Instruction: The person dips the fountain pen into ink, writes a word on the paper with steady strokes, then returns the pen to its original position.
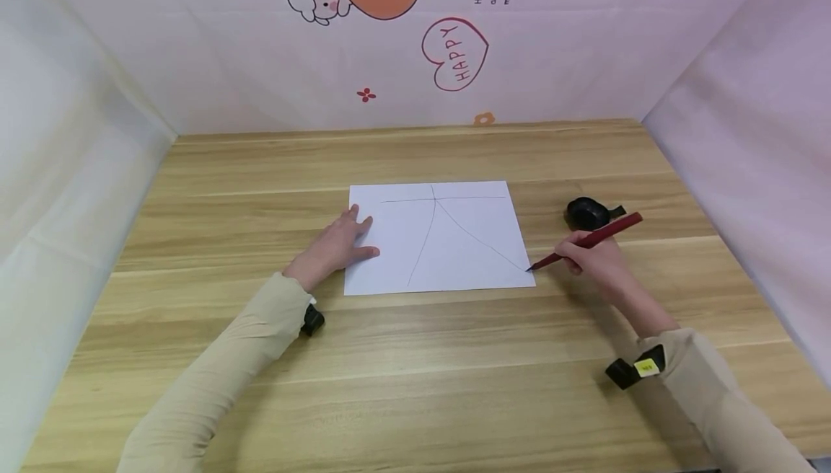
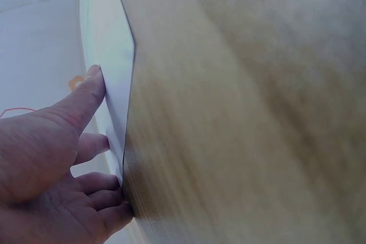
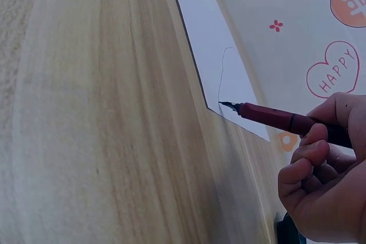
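Observation:
A white sheet of paper lies on the table, with thin dark lines drawn on it: one across near the top and others fanning down from a point on it. My left hand rests on the sheet's left edge, fingers spread; the left wrist view shows the thumb on the paper. In my right hand I hold a dark red fountain pen between thumb and fingers. Its nib touches the paper near the lower right corner, at the end of a slanting line.
A black rounded object sits on the wooden table just beyond my right hand. White cloth walls surround the table, the back one printed with cartoons and words. Black wrist devices hang at both sleeves.

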A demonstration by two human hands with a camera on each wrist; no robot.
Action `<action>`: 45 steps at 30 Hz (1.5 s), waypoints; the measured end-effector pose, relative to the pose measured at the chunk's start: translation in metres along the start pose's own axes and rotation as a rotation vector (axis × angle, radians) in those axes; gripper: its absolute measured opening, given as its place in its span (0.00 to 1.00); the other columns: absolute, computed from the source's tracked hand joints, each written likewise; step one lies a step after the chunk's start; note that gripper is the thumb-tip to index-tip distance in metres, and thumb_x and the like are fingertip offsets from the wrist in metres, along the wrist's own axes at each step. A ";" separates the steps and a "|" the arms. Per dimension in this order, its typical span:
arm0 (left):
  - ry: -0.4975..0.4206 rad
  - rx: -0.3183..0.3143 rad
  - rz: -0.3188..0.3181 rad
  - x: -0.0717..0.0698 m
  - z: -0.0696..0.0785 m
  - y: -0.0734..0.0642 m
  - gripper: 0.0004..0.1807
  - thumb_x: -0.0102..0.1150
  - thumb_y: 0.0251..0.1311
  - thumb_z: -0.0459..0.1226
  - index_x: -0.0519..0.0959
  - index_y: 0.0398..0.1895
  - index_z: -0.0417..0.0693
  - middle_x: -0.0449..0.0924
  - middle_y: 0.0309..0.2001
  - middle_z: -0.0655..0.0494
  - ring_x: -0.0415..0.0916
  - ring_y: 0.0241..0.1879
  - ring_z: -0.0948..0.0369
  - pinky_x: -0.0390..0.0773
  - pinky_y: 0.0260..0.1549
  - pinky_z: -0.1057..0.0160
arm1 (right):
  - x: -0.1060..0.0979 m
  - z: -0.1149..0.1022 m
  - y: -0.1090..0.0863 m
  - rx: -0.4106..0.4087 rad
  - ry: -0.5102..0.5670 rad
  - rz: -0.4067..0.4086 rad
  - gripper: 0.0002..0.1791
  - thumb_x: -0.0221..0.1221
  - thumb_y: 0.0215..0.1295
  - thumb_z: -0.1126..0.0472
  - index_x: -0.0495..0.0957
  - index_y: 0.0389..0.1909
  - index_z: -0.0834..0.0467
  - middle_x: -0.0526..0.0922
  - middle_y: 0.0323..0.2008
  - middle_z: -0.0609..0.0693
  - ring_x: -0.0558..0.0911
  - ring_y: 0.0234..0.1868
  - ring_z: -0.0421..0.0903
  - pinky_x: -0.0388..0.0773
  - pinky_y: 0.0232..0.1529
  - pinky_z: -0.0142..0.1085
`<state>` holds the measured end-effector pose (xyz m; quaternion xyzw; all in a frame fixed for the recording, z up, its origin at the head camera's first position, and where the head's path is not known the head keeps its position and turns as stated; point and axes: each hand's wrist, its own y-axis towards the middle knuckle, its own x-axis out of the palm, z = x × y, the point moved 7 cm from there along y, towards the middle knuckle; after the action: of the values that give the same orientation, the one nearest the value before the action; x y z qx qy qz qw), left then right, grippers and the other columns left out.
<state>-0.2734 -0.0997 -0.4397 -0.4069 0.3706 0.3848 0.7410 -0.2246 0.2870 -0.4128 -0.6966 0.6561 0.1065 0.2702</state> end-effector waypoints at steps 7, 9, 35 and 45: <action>0.000 0.005 0.001 -0.001 0.001 0.000 0.40 0.57 0.63 0.48 0.55 0.72 0.41 0.37 0.74 0.33 0.40 0.73 0.39 0.52 0.69 0.43 | -0.003 -0.001 -0.002 0.004 -0.032 -0.010 0.09 0.55 0.66 0.60 0.75 0.33 0.63 0.71 0.16 0.40 0.71 0.21 0.39 0.69 0.24 0.35; 0.001 0.003 -0.001 -0.001 0.001 0.000 0.40 0.56 0.63 0.48 0.55 0.72 0.41 0.37 0.74 0.33 0.40 0.73 0.40 0.52 0.69 0.42 | -0.003 -0.001 -0.002 0.004 -0.031 -0.013 0.09 0.55 0.66 0.60 0.74 0.33 0.63 0.71 0.16 0.40 0.71 0.21 0.39 0.68 0.24 0.35; 0.010 0.005 0.000 0.000 0.001 -0.001 0.39 0.56 0.63 0.49 0.55 0.72 0.41 0.39 0.74 0.33 0.41 0.73 0.40 0.54 0.69 0.42 | -0.020 -0.011 -0.002 -0.149 0.851 0.073 0.07 0.57 0.65 0.67 0.83 0.31 0.58 0.80 0.21 0.49 0.76 0.21 0.38 0.76 0.23 0.28; 0.003 0.006 0.004 -0.001 0.000 0.000 0.39 0.57 0.63 0.49 0.55 0.72 0.41 0.38 0.74 0.33 0.41 0.73 0.40 0.53 0.69 0.43 | -0.022 -0.014 -0.004 -0.202 0.538 0.103 0.09 0.59 0.64 0.63 0.83 0.43 0.56 0.80 0.24 0.43 0.76 0.25 0.35 0.76 0.29 0.23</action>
<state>-0.2734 -0.0995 -0.4391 -0.4045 0.3734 0.3846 0.7410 -0.2262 0.2986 -0.3889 -0.6891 0.7246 -0.0036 0.0099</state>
